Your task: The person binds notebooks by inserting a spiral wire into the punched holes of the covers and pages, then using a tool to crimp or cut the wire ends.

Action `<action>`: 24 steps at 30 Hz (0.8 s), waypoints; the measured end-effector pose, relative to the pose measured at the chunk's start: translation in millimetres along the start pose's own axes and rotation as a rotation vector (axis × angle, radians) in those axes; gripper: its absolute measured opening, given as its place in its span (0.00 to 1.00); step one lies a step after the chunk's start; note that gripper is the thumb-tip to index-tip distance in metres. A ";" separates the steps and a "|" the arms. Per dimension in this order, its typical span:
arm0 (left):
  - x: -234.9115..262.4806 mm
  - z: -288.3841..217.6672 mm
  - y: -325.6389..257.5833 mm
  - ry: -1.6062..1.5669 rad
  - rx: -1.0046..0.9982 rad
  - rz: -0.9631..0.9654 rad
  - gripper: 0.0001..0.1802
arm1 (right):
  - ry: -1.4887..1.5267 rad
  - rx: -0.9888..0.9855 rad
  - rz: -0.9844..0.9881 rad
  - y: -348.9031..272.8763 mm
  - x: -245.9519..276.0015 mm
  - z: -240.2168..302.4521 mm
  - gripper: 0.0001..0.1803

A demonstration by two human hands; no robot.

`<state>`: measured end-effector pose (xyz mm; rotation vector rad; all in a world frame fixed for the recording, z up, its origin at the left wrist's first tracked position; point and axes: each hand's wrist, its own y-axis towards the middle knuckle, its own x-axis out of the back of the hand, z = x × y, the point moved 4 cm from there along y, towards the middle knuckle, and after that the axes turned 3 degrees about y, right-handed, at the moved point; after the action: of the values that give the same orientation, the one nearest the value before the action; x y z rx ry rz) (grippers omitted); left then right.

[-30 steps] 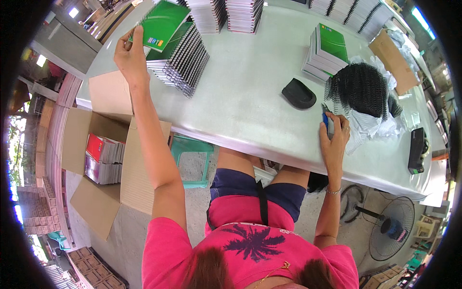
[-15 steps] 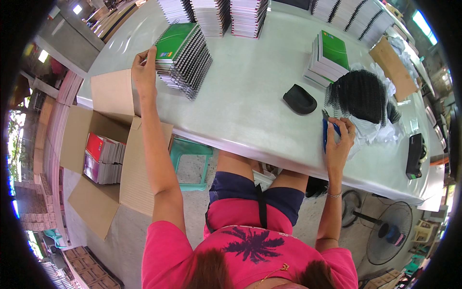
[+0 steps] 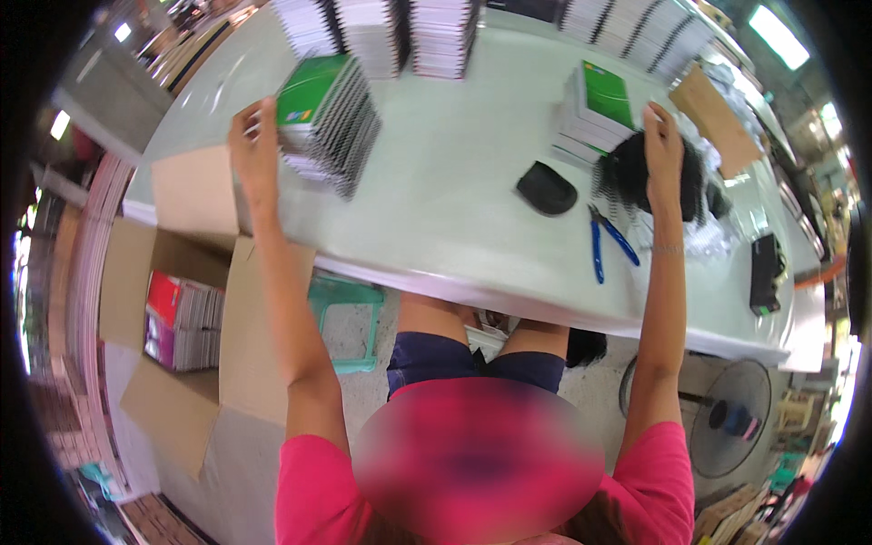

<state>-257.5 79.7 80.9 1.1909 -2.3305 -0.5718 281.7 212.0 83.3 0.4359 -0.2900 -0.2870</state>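
At the left stands a stack of green-covered spiral notebooks (image 3: 322,104), their black wire coils facing right. My left hand (image 3: 254,150) is at the stack's left edge with bent fingers; a small whitish bit shows between them, too small to name. Over a pile of black binding coils (image 3: 627,177) reaches my right hand (image 3: 664,150), its fingers slightly apart and nothing seen in them. Blue-handled cutting pliers (image 3: 598,245) lie on the table, jaws pointing away from me. A black curved object like a computer mouse (image 3: 546,188) rests left of the pliers.
Another pile of green books (image 3: 595,109) stands behind the coils. Spiral-bound stacks (image 3: 442,36) line the table's far side. A black device (image 3: 767,272) sits at the right. Below left is an open carton (image 3: 136,282) holding books. A fan (image 3: 727,418) stands at right.
My right hand has let go of the pliers, leaving them on the table, and moved away from me over the coils. My left hand stays beside the notebook stack. The whole view has shifted slightly.
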 end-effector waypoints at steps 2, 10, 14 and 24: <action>4.8 -8.7 -0.8 0.206 -0.140 -0.121 0.26 | -0.071 -0.092 0.007 22.1 -5.6 -17.1 0.31; -11.5 -93.0 -69.6 0.222 -0.317 -0.215 0.14 | 0.008 -0.215 0.211 39.4 -14.6 -31.2 0.21; -47.7 -117.7 -100.1 0.050 -0.345 -0.062 0.08 | -0.031 -0.241 0.175 43.0 -5.8 -31.2 0.17; -103.1 -220.1 -154.9 -0.011 -0.729 0.297 0.21 | -0.172 0.330 0.425 -47.0 -2.7 117.5 0.14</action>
<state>19.9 47.8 152.1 0.4945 -1.9617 -1.1730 230.2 128.6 163.3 0.6618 -0.5927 0.1439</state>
